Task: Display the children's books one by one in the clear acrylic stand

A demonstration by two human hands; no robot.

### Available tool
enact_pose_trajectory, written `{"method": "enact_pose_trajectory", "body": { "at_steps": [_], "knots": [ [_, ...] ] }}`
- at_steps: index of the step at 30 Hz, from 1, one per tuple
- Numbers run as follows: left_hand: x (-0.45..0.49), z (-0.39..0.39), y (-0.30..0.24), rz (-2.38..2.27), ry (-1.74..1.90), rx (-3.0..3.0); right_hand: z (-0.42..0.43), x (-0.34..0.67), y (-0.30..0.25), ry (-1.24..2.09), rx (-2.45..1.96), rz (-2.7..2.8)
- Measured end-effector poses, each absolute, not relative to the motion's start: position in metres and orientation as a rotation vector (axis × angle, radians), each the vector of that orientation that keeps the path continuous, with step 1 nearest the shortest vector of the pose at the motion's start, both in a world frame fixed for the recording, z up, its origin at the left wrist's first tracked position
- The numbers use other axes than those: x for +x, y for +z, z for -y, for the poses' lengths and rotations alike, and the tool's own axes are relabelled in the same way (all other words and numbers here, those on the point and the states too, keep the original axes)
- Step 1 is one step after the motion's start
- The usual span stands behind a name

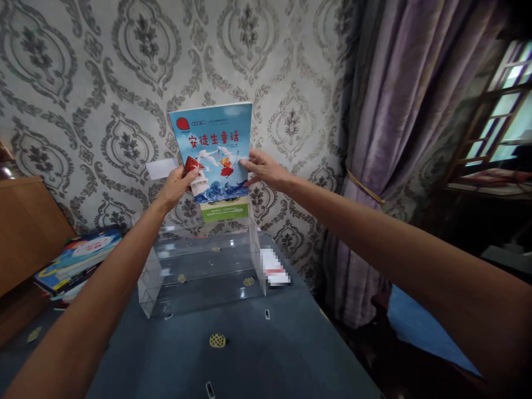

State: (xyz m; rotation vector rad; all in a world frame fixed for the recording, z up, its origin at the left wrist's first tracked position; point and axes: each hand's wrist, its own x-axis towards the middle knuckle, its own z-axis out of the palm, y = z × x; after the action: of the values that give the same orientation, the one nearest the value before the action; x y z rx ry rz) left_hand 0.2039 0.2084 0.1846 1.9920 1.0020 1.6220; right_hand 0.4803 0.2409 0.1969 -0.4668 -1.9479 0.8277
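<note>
A blue picture-covered book point(216, 149) with red Chinese characters is held upright between my two hands, front cover towards me. My left hand point(178, 185) pinches its lower left edge, thumb on the cover. On the right edge, my right hand point(266, 169) grips with the thumb near the cover's side and the fingers partly behind. Below the book stands a clear acrylic rack point(152, 285) with tiered shelves. Another book point(226, 212) with a green band shows just under the held one, at the rack's top; most of it is hidden.
The rack stands on a dark blue table point(249, 360) against a patterned wall. At the left lies a stack of books point(78, 260) beside a wooden cabinet point(33, 233). A white item point(274, 266), blurred out, is right of the rack. A purple curtain point(386, 111) hangs at the right.
</note>
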Motion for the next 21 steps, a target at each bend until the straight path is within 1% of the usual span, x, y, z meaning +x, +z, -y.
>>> {"method": "enact_pose_trajectory", "body": {
  "at_steps": [12, 21],
  "knots": [
    [0.205, -0.214, 0.163, -1.112, 1.631, 2.012, -0.24, 0.485, 0.177, 0.863, -0.496, 1.94],
    [0.208, -0.21, 0.161, -1.114, 1.68, 2.115, -0.235, 0.477, 0.173, 0.795, -0.542, 1.88]
  ]
}}
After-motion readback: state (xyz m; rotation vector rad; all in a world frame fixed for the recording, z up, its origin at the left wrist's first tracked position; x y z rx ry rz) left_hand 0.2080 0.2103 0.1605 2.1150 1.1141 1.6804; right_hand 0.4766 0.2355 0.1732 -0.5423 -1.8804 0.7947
